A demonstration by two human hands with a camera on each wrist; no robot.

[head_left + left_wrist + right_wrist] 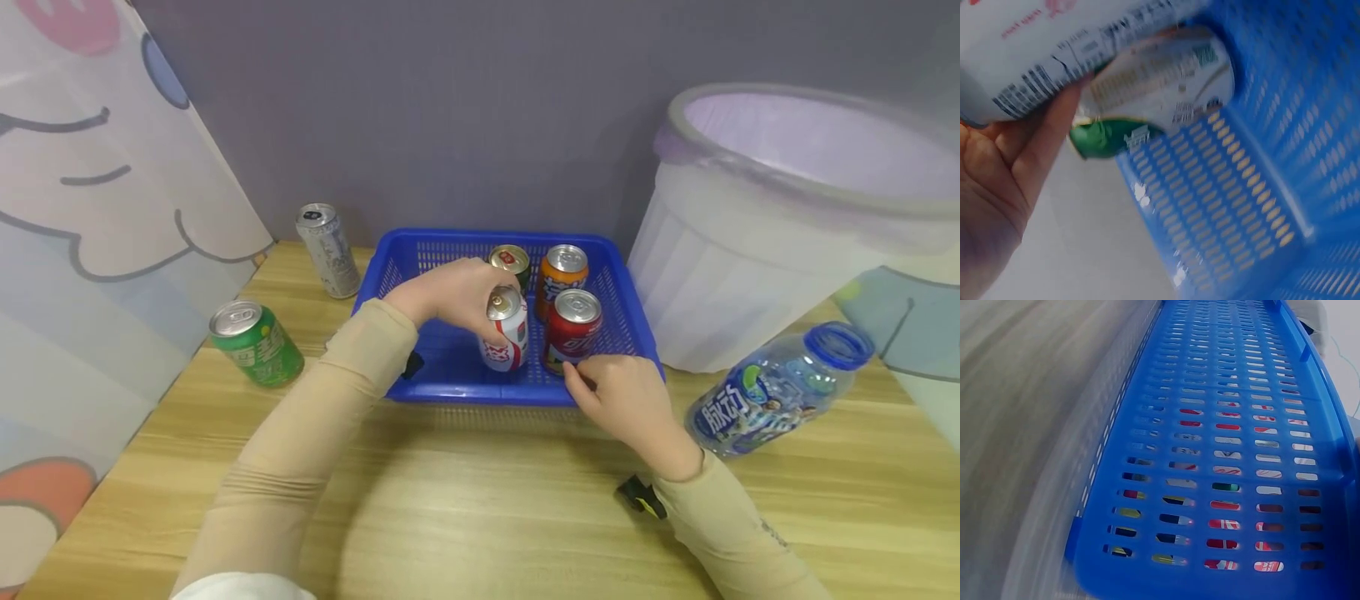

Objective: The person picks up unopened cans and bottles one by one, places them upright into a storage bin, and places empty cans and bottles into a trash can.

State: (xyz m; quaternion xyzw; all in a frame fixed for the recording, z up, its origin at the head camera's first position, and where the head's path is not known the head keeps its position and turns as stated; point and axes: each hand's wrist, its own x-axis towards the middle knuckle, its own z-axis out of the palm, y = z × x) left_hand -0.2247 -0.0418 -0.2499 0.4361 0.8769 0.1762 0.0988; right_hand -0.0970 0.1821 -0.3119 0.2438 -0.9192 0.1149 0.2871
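My left hand [468, 296] reaches into a blue plastic basket [450, 390] and grips a white can with red lettering [510, 343] near its top, thumb on the near side. The left wrist view shows the white can [1041, 56] against that hand's fingers, with a white, green and gold can [1166, 87] close behind. My right hand [626, 404] is at the basket's front right rim, fingers curled over it, beside a red can [573, 329]. An orange can [564, 267] and a gold-topped can [510, 260] stand upright behind.
On the wooden table left of the basket stand a green can [258, 343] and a silver-white can [330, 250]. To the right are a tall white bin [720, 250] with a liner and a clear bottle with a blue cap [780, 392]. A grey wall [420, 117] rises behind.
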